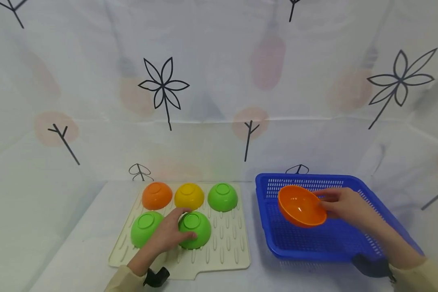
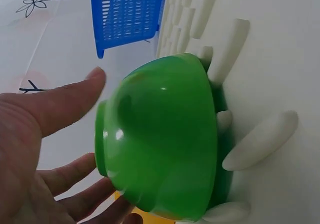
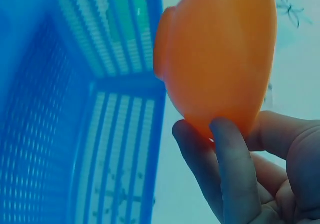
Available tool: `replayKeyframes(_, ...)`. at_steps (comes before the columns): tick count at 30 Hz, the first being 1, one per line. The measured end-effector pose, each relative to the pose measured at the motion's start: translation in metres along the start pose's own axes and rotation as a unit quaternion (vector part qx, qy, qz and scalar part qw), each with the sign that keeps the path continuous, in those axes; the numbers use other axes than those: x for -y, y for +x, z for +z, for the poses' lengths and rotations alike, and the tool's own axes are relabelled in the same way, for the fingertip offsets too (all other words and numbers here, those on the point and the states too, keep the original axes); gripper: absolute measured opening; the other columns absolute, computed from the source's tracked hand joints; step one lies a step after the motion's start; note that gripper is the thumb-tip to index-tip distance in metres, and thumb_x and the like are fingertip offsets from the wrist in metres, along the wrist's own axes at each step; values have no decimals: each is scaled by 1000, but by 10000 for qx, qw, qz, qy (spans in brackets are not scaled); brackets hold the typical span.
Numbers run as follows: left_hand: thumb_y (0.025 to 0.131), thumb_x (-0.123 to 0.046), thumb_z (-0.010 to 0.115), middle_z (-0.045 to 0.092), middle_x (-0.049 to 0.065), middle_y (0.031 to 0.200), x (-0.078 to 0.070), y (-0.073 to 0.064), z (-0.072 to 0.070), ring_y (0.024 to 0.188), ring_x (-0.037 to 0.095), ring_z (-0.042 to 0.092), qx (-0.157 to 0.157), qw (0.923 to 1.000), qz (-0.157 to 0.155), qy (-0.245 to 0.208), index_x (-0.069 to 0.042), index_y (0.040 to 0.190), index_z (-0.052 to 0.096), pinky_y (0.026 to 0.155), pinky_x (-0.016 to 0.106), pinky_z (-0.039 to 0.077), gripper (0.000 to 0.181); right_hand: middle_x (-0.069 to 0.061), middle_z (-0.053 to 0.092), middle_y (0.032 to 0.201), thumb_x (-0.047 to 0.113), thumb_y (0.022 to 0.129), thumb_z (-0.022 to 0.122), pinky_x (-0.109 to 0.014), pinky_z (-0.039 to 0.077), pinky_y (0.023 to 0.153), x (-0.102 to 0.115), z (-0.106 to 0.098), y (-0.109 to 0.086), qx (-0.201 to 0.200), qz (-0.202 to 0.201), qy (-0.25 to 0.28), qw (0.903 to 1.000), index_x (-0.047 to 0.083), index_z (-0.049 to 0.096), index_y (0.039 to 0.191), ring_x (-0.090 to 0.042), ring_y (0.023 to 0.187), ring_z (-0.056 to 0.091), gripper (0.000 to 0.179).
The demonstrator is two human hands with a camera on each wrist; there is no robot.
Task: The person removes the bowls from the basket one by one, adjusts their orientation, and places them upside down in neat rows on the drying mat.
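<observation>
My right hand [image 1: 344, 205] pinches the rim of an orange bowl [image 1: 302, 206], held tilted above a blue mesh basket [image 1: 314, 253]. In the right wrist view, the fingers and thumb close on the edge of the orange bowl [image 3: 220, 59]. My left hand [image 1: 169, 233] is spread around a green bowl [image 1: 197, 229], which sits upside down on a cream ridged drying board [image 1: 226, 259]. The left wrist view shows the thumb apart from the green bowl [image 2: 162, 139], with the fingers along its far side; whether they touch it I cannot tell.
Other upturned bowls stand on the board: a green bowl [image 1: 144, 231] left of my hand, and an orange bowl [image 1: 157, 196], a yellow bowl [image 1: 189, 196] and a green bowl [image 1: 222, 197] behind. A patterned white cloth [image 1: 211, 150] forms the backdrop.
</observation>
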State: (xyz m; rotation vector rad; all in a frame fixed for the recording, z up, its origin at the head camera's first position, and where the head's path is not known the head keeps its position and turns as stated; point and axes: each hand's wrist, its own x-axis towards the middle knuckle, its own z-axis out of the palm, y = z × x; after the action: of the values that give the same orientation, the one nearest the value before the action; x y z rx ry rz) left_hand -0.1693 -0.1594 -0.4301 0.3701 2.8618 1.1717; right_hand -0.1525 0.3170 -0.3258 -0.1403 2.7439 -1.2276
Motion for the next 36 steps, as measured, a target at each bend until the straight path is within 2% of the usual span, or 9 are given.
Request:
replayKeyframes(7,79,-32,85,56,12,138,-10,2,-3,127,38,51,-127,9978,412,-509,-9,137,55,102,56,43,69,-19,71,106,17,92,71,-35,61,69,24,25,-4,-113,-21,205,9997,-8,60,131,-27,87,71,47)
replayKeyframes(12,82,-32,83,55,8,141,-21,1,-6,131,32,49,99,9933,655,-949,-11,140,52,107,51,41,69,-20,70,109,13,91,71,-35,61,68,39,41,-4,-74,-43,396,9992,-7,61,129,-28,88,71,44)
replayKeyframes(17,83,-32,82,53,4,143,-39,-1,-7,134,24,46,356,9824,1032,-1514,-15,142,51,110,48,38,69,-17,71,107,12,91,71,-36,61,70,52,55,-1,-26,-57,639,9979,-4,63,128,-26,86,72,42)
replayKeyframes(24,82,-25,84,54,-5,140,-65,-5,-4,132,19,48,589,9654,1431,-2098,-15,142,51,109,48,40,69,-17,71,107,10,90,71,-40,61,70,65,75,3,44,-178,804,9966,-4,64,127,-27,87,72,40)
replayKeyframes(29,82,-26,84,53,-8,141,-79,-7,-1,129,19,50,708,9594,1629,-2190,-17,144,49,106,46,43,71,-15,71,106,8,90,71,-41,61,71,71,90,7,40,-176,957,9952,-2,66,125,-26,86,72,37)
replayKeyframes(36,84,-31,82,51,-6,144,-86,-6,4,127,16,51,890,9568,1574,-2279,-20,146,47,103,44,46,72,-13,71,104,4,89,70,-38,61,68,78,107,12,-46,-261,968,9950,-1,68,122,-25,88,71,33)
